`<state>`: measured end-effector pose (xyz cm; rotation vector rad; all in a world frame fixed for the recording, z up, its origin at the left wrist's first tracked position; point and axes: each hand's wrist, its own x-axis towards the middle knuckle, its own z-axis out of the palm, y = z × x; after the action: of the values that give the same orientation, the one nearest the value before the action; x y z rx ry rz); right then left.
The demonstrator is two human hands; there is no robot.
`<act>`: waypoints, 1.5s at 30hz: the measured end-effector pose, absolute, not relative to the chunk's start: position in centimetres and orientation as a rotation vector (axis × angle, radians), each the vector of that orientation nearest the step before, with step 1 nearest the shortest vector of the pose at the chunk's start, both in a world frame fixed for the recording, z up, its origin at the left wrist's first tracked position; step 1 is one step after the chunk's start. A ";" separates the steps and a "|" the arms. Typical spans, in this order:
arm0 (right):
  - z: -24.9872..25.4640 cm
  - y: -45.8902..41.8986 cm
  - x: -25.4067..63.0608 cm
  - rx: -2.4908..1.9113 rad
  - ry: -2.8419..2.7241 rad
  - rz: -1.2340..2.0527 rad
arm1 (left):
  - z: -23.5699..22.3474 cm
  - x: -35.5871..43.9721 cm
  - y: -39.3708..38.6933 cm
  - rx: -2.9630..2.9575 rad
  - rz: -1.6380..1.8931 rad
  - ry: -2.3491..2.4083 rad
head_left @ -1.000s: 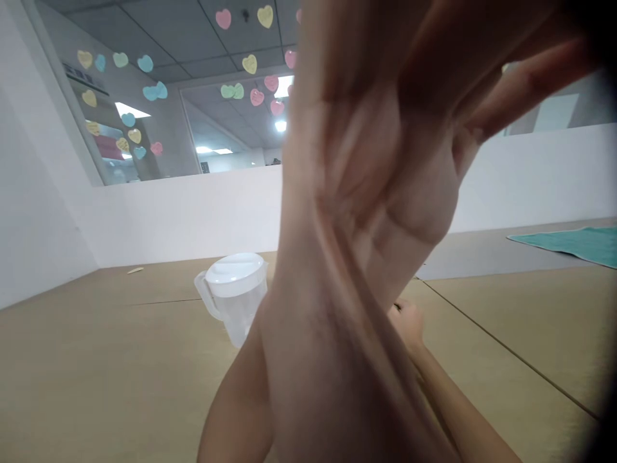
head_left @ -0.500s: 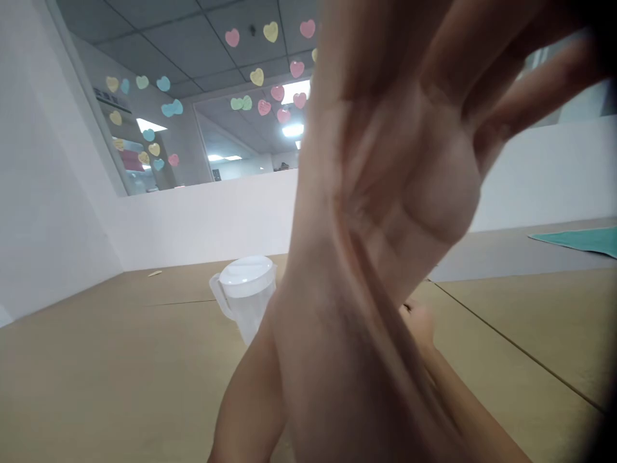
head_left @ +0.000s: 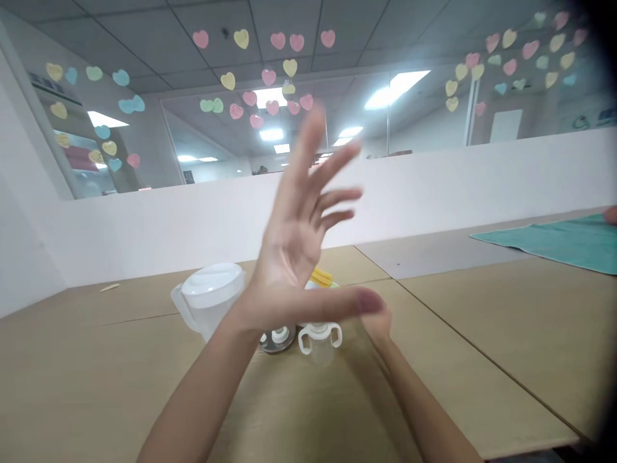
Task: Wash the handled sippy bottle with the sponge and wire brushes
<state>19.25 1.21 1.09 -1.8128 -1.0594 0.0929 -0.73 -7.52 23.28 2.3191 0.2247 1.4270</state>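
Clear plastic with white handles: a two-handled cup (head_left: pixel 321 352) stands upright on the brown tabletop (head_left: pixel 96 386), below the left thumb in view, its top partly hidden. Just beside its left handle lies a round metal dish (head_left: pixel 277 348) bearing white pieces (head_left: pixel 280 335), partly covered by the left wrist. A yellow item (head_left: pixel 321 277) shows behind the left hand (head_left: pixel 292 257); its full shape is hidden. The left hand is raised and blurred, its grip released, fingers spread and thumb extended. The right hand (head_left: pixel 378 323) is near the cup, largely behind the left thumb; its grip cannot be determined. A lidded translucent pitcher (head_left: pixel 211 310) stands left of the dish, handle facing left. Farther left lies a thin flat stick (head_left: pixel 110 287). At far right, another person's fingers (head_left: pixel 611 215) are at a turquoise cloth (head_left: pixel 563 242).
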 end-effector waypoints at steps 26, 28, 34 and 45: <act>0.7 1.6 19.6 -1.681 -0.995 0.068 | -0.3 -1.8 -0.1 1.871 1.249 0.899; 0.8 1.7 19.8 -1.608 -0.923 0.069 | 0.5 -1.7 0.4 1.800 1.331 0.883; 1.3 1.9 19.4 -1.260 -0.997 0.172 | 3.2 -1.9 4.0 1.939 1.758 1.131; 0.4 1.5 19.6 -1.355 -1.307 -0.802 | 3.0 -5.4 6.1 2.654 1.890 1.238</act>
<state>19.56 1.45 0.36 -1.3553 -1.3069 -0.8024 -5.41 6.07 2.97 2.6536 1.2380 1.8902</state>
